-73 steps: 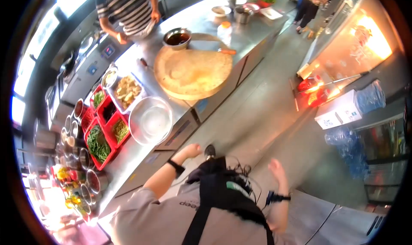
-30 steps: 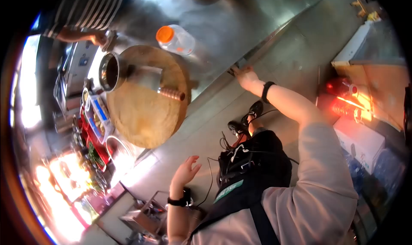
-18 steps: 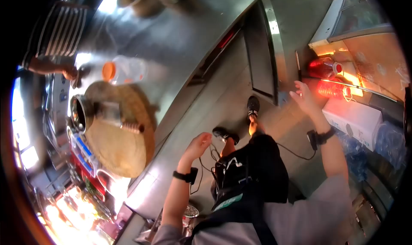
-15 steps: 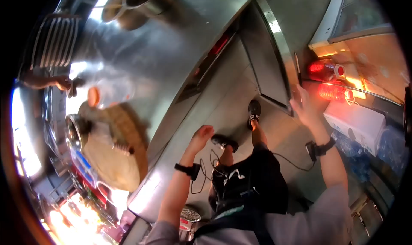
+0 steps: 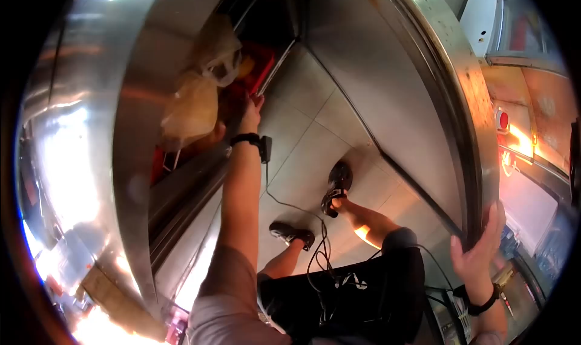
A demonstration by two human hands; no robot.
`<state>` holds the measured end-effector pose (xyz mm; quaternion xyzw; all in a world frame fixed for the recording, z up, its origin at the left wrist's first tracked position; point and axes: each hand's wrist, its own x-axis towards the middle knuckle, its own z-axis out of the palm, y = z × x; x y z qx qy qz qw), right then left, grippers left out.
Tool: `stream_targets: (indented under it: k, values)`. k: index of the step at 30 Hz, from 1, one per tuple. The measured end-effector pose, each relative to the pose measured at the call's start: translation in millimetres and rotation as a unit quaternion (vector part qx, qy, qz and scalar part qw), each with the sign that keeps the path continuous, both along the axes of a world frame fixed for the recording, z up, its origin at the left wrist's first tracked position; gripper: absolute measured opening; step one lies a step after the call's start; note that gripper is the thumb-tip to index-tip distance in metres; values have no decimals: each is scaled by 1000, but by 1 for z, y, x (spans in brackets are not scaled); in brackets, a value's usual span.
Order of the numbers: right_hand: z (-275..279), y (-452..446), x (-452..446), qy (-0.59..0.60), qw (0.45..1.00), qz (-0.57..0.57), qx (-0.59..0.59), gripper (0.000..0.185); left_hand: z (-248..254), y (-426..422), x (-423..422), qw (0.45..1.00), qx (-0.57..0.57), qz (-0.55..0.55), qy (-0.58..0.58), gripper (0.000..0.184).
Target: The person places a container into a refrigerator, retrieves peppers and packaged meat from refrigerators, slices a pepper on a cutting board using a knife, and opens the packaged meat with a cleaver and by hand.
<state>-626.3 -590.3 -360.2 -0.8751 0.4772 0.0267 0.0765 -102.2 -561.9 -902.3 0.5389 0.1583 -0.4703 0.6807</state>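
Note:
My left hand (image 5: 250,114) reaches into a low steel cabinet, with its fingers bent at the front edge of a red basket (image 5: 259,64) and partly hidden. Pale plastic bags (image 5: 190,106) with unclear contents lie in and around that basket, just left of the hand. On the other side, my right hand (image 5: 481,248) touches the end of the wide-swung cabinet door (image 5: 387,73). Its fingers are stretched out along the door's outer side, and the thumb stands apart on the inner side.
The steel cabinet body (image 5: 130,139) rises close on my left. Behind the door are a white box (image 5: 523,206) and a bottle with a red cap (image 5: 502,120). My shoes (image 5: 339,179) stand on the tiled floor (image 5: 308,103), and a cable (image 5: 284,206) hangs from my left wrist.
My view has moved closer to the cabinet, and its door stands wider open. My left hand has gone from hanging free to the basket inside. My right hand has shifted along the door's edge.

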Motion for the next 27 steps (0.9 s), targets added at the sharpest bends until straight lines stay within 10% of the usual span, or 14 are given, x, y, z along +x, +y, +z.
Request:
stream_targets:
  k: [2,4,12,15,19,27]
  values:
    - [0,0,-1,-23,1000,-5,19,90,-70,-1,26,1000,2,-18,19,32]
    - [0,-2,-1,-15,1000,4,9,90,-23,-1,26,988,-28,77,127,33]
    - [6,-6,1,-23,999,17,-17,85,115,48,-113,959,56,-173,-215,26]
    - [10,2,8,-19,999,13,-27,83,168,117,-161,965,28,-221,-139,26]
    - [16,9,10,-23,1000,-19,-8,86,328,206,-194,969,32,-240,56,29]
    - [46,63,48,-44,996,-39,64,98,584,395,-185,925,91,-356,-92,34]
